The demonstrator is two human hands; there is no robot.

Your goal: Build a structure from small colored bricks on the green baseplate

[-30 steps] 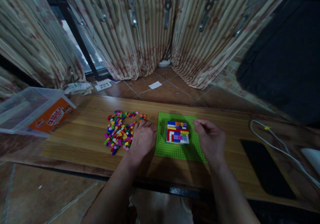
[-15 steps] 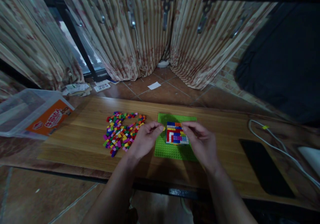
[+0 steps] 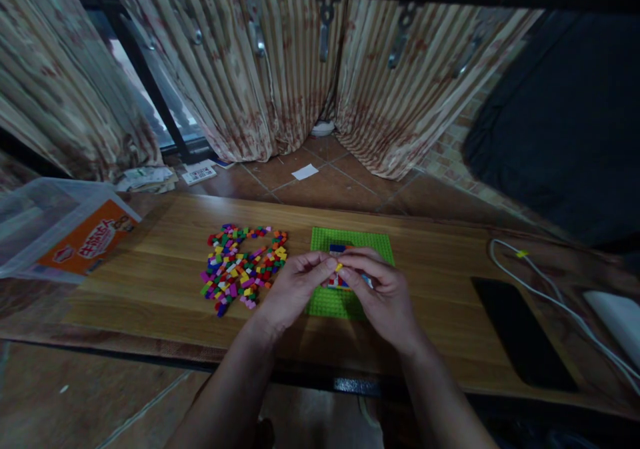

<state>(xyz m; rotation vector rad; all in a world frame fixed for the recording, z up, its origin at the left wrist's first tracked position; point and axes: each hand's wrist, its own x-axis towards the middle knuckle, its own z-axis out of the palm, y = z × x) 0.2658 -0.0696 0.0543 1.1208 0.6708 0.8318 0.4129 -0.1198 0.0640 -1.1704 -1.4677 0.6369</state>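
Note:
My left hand (image 3: 295,285) and my right hand (image 3: 377,295) meet over the green baseplate (image 3: 370,243) on the wooden table. Their fingertips pinch a small yellow brick (image 3: 339,267) between them. The multicoloured brick build (image 3: 338,249) on the baseplate is mostly hidden behind my fingers; only its far blue and red edge shows. A loose pile of small coloured bricks (image 3: 240,265) lies on the table just left of my left hand.
A clear plastic box with an orange label (image 3: 65,232) stands at the table's left end. A black phone (image 3: 520,332) lies at the right, beside a white cable (image 3: 545,295) and a white object (image 3: 617,315). Striped curtains hang behind.
My left hand left the brick pile and carried a yellow brick right. My right hand moved left to meet it, and both now cover the build.

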